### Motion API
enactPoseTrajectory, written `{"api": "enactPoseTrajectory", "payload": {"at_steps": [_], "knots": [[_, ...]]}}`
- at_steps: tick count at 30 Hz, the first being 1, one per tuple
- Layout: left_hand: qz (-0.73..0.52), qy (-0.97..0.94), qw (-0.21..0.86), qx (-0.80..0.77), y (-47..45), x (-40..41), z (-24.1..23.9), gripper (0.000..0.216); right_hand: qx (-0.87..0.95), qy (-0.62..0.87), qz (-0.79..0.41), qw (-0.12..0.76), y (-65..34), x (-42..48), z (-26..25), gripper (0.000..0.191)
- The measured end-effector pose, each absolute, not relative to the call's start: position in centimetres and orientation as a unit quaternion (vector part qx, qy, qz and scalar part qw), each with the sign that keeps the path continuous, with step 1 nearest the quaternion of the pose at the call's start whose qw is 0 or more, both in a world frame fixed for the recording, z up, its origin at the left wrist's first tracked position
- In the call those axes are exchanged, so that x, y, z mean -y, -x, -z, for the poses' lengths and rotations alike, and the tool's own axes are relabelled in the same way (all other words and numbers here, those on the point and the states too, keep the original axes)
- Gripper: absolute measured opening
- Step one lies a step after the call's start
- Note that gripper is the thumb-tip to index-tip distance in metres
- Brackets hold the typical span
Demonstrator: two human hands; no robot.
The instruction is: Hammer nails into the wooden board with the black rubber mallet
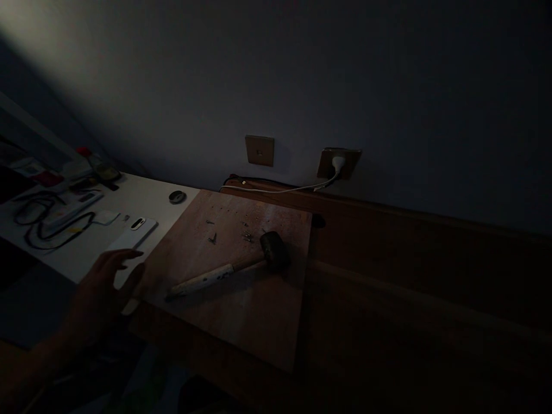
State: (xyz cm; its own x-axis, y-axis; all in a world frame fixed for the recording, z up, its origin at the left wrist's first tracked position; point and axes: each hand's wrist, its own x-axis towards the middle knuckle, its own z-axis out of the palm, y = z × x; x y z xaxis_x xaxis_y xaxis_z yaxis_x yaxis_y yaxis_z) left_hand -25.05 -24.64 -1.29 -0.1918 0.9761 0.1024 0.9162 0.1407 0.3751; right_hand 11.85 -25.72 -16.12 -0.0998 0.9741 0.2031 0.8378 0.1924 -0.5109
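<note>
My left hand [99,287] reaches in from the lower left, thumb and fingers apart, with nothing seen between them. It is over the near edge of the white tabletop, beside a wooden board [254,305] and just short of a pale phone [138,230]. On the board lies a mallet with a dark head [275,251] and a pale wrapped handle [202,282]. Beyond the handle are small nails or screws [213,237], with another small heap [247,236] near the mallet head. A row of small marks or holes runs along the board's far side. My right hand is out of view.
The scene is dim. A small round dish or lid [176,197] sits on the white table [166,215]. Cables [38,230], a power strip [73,207] and a red-capped bottle [97,164] lie farther left. A white plug [338,164] is in the wall socket.
</note>
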Motion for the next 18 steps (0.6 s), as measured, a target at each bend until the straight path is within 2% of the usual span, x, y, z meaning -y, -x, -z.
{"api": "enactPoseTrajectory", "payload": {"at_steps": [1, 2, 5, 6, 9, 10, 14, 18], "knots": [[-0.172, -0.623, 0.056, -0.761, 26.3, 22.8, 2.1, 0.04, 0.731, 0.62, -0.125, 0.256, -10.5, 24.6, 15.9, 0.035], [-0.157, -0.628, 0.036, -0.762, 27.3, 21.3, 2.8, 0.048, 0.735, 0.616, -0.112, 0.262, -9.5, 23.6, 15.6, 0.051], [-0.11, -0.644, 0.056, -0.755, 28.9, 18.8, 4.4, 0.073, 0.746, 0.563, -0.001, 0.356, -10.0, 23.7, 14.4, 0.037], [-0.103, -0.636, 0.08, -0.761, 28.9, 18.6, 4.5, 0.077, 0.747, 0.542, 0.044, 0.382, -11.3, 24.9, 13.9, 0.038], [-0.126, -0.597, 0.157, -0.777, 27.6, 18.8, 4.2, 0.081, 0.751, 0.521, 0.121, 0.387, -16.1, 30.5, 12.3, 0.049], [-0.14, -0.59, 0.172, -0.777, 27.0, 19.0, 4.0, 0.08, 0.754, 0.523, 0.125, 0.377, -17.2, 32.2, 11.7, 0.051], [-0.177, -0.574, 0.186, -0.778, 25.1, 19.5, 3.1, 0.074, 0.833, 0.492, 0.099, 0.234, -18.0, 34.6, 9.9, 0.05], [-0.183, -0.584, 0.197, -0.766, 24.2, 19.9, 2.8, 0.066, 0.82, 0.512, 0.117, 0.228, -17.0, 33.7, 9.9, 0.043]]}}
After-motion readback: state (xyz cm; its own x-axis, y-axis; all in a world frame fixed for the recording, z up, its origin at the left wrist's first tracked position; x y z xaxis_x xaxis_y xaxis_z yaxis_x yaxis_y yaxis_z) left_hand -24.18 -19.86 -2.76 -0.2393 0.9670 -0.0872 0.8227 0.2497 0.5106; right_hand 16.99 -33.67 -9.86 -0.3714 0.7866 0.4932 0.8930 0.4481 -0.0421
